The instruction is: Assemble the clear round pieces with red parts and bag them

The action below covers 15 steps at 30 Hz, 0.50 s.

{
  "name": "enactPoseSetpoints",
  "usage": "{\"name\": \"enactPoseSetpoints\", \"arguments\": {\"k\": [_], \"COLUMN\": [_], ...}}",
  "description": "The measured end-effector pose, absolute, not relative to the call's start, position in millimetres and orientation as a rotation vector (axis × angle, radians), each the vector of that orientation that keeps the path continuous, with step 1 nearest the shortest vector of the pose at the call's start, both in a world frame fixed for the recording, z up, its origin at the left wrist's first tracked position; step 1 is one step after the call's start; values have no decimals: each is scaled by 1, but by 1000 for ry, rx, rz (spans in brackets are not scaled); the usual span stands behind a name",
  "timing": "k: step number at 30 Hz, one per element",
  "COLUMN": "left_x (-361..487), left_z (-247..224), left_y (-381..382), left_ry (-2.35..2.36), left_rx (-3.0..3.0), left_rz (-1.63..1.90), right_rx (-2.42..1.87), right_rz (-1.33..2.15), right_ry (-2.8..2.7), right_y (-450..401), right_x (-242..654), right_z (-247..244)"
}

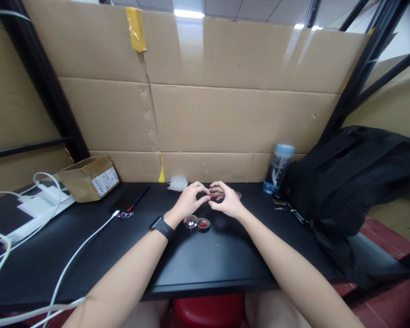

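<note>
Over the back middle of the desk my left hand [191, 199], with a dark watch [161, 226] on its wrist, pinches the edge of a small finger cymbal [211, 193] with a bit of red strap. Facing it, my right hand [227, 200] curves its thumb and fingers round the other side of that cymbal; the fingers partly hide it. Just below my hands, two round silver finger cymbals [203, 223] with red straps lie side by side on the black desk. Another metal disc [238, 195] shows partly behind my right hand.
At the left are an open cardboard box [90, 180], a phone [130, 199] and white cables with a power strip [37, 214]. A crumpled clear plastic bag [177, 183] lies at the back. A water bottle [278, 168] and a black backpack [348, 177] stand right. Cardboard panels [205, 114] close the back.
</note>
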State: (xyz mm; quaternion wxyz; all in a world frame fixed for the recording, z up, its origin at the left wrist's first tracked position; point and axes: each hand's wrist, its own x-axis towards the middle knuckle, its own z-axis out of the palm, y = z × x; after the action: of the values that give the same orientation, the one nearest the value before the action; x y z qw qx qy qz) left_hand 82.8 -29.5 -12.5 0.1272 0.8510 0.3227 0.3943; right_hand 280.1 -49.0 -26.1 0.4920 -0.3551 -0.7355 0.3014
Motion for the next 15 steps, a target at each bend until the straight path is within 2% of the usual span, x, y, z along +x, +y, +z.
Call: {"name": "enactPoseSetpoints", "arguments": {"k": [9,15], "left_x": [68,18], "left_z": [-5,1], "left_y": [-22,2], "left_ry": [1138,1517], "left_rx": [2728,2713], "left_rz": [1047,978], "right_rx": [-861,-1079], "right_rz": [714,467], "right_ry": [-1692,-1714], "right_y": [-42,-29], "right_x": [282,321], "right_z": [-28,-19]}}
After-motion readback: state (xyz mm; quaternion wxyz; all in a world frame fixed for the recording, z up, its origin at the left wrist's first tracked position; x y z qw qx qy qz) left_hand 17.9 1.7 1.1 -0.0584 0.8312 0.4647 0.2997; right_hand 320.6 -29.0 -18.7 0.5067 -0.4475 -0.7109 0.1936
